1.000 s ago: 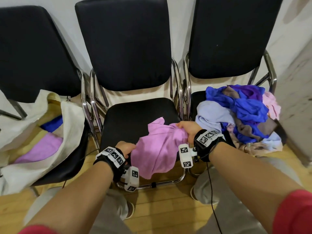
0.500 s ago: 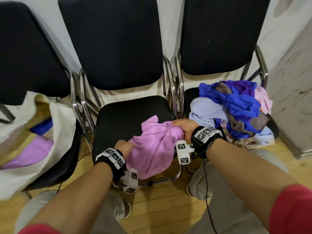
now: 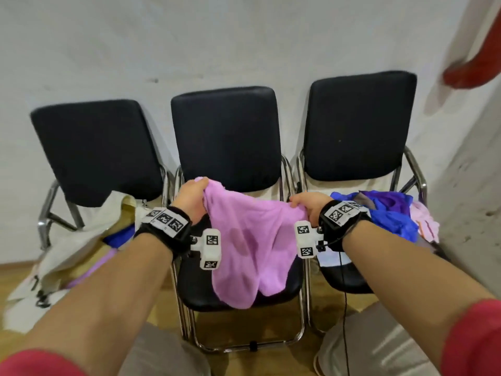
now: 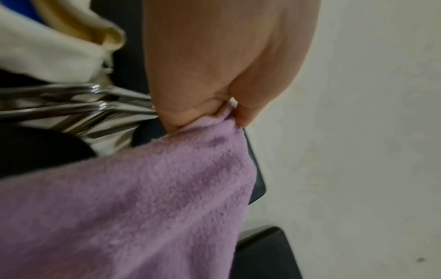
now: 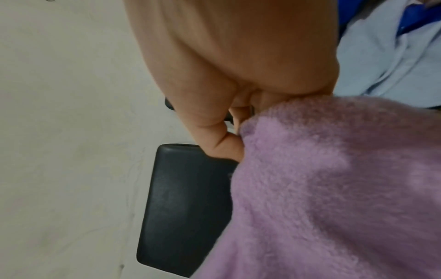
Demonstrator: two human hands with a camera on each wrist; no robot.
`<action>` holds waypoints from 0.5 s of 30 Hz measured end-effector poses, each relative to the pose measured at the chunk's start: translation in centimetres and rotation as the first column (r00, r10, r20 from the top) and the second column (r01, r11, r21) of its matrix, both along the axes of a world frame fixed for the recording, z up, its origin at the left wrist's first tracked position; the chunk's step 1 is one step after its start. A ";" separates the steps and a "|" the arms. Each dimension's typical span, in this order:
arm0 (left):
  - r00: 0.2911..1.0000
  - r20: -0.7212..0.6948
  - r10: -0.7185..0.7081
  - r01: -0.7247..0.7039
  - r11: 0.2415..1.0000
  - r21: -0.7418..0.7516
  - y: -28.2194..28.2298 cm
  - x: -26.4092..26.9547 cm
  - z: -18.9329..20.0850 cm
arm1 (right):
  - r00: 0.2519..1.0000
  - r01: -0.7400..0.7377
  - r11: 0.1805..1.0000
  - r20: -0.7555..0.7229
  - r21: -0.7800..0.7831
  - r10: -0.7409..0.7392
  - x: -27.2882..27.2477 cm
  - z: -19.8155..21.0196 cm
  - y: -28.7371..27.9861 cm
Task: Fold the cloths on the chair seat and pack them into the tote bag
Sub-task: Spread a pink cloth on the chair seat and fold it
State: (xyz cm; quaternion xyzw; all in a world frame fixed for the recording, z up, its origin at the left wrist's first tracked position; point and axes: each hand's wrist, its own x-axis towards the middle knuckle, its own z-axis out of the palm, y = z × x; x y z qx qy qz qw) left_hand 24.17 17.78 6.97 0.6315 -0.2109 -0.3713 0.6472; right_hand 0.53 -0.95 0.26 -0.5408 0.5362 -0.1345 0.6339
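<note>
A pink fleecy cloth hangs spread above the middle chair seat, held up by its two top corners. My left hand pinches the left corner; the left wrist view shows thumb and fingers closed on the cloth. My right hand grips the right corner, seen close against the cloth in the right wrist view. The cloth's lower edge drapes onto the seat front. A cream tote bag lies open on the left chair with blue and pink cloths inside. A pile of cloths sits on the right chair.
Three black chairs with chrome frames stand side by side against a white wall. A grey wall closes in at the right. A red pipe juts out at upper right. The floor is wooden, and my knees are below.
Both hands have lifted the pink cloth from a bunched heap at the seat's front edge and drawn apart, so it now hangs spread. The head view has pulled back and tilted up.
</note>
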 end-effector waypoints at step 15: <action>0.993 0.086 0.081 -0.062 0.977 -0.203 -1.1 3.6 11.0 | 0.917 -0.385 0.886 0.215 0.257 0.336 5.5 5.6 5.0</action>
